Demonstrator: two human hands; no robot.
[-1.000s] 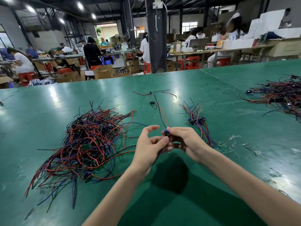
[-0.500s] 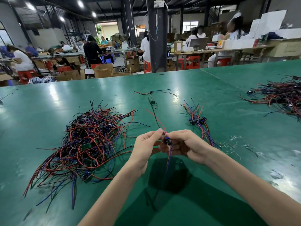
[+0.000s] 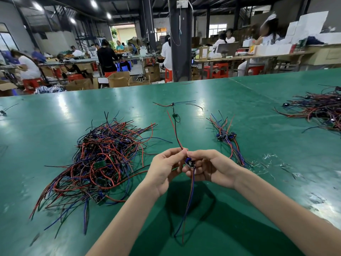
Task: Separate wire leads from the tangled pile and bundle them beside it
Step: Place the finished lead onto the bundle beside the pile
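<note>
Fingers of the left hand and right hand are clamped in a tight grip on one wire lead — red and black strands rising, blue and red ones hanging — above the green surface. The tangled pile lies to the left, the bundle to the right.

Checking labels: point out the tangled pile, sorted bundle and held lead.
tangled pile (image 3: 103, 157), head view, middle of the heap.
sorted bundle (image 3: 224, 136), head view, its blue connectors.
held lead (image 3: 188, 160), head view, its blue connector.
</note>
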